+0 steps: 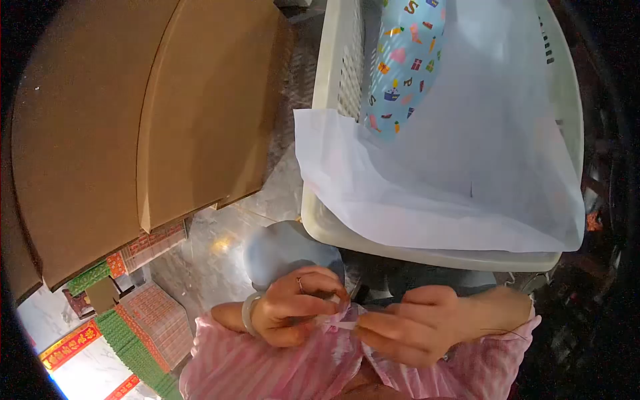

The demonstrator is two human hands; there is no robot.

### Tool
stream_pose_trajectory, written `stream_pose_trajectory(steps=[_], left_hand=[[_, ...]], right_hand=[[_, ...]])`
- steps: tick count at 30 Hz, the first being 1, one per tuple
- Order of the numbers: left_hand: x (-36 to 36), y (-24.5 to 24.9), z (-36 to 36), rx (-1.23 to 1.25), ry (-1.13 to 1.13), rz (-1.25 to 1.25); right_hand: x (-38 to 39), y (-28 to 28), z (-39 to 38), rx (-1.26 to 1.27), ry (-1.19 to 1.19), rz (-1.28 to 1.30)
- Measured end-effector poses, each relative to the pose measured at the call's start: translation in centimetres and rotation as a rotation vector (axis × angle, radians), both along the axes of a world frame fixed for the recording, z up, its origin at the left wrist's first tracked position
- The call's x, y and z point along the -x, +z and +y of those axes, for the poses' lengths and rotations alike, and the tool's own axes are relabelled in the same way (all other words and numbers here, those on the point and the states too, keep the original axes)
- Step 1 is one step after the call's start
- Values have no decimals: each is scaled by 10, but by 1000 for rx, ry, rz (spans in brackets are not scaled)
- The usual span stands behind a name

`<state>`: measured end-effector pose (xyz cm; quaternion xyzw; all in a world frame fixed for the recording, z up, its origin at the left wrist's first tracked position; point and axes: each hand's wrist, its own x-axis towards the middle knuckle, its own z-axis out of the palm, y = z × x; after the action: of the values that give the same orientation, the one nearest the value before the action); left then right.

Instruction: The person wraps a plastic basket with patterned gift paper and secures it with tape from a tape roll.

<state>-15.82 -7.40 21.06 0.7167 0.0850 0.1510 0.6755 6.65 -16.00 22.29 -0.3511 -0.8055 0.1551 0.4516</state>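
My left hand (293, 307) and my right hand (413, 323) meet low in the head view, above my pink striped sleeves. Both pinch a small pale pink strip (337, 322) between their fingertips. The left hand wears a ring and a pale bangle (249, 313) at the wrist. Just behind the hands lies a grey-blue rounded object (280, 248); I cannot tell what it is.
A white plastic basket (327, 80) stands ahead, lined with white tissue paper (467, 173) and holding a blue patterned item (400, 60). Brown cardboard flaps (133, 120) fill the left. Red and green printed boxes (143, 327) sit at the lower left on a marble floor.
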Motion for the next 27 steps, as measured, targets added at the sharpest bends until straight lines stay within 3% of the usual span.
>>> stream_pose_trajectory(steps=[5, 7, 13, 17, 19, 20, 22, 23, 26, 27], left_hand=[[5, -3, -17, 238, 78, -5], [7, -3, -19, 530, 41, 8], [18, 8, -16, 193, 48, 104], [13, 13, -12, 186, 97, 88], [24, 11, -17, 460, 481, 7], [33, 15, -11, 284, 480, 67], [46, 20, -5, 218, 541, 77], [52, 24, -3, 149, 588, 94], [50, 32, 19, 94, 639, -51], [49, 31, 24, 97, 629, -54]], right_hand=[[2, -2, 0, -113, 37, -47], [3, -2, 2, -42, 69, 17], [9, -3, 1, -55, 78, 52], [-4, 5, 5, 0, 68, 35], [-21, 6, 2, 62, 151, -11], [-27, 6, 1, 80, 178, -29], [-29, 2, -2, 435, 113, 146], [-24, -1, 0, 441, 117, 158], [-10, -6, 22, 954, 251, 556], [-9, -9, 26, 953, 240, 558]])
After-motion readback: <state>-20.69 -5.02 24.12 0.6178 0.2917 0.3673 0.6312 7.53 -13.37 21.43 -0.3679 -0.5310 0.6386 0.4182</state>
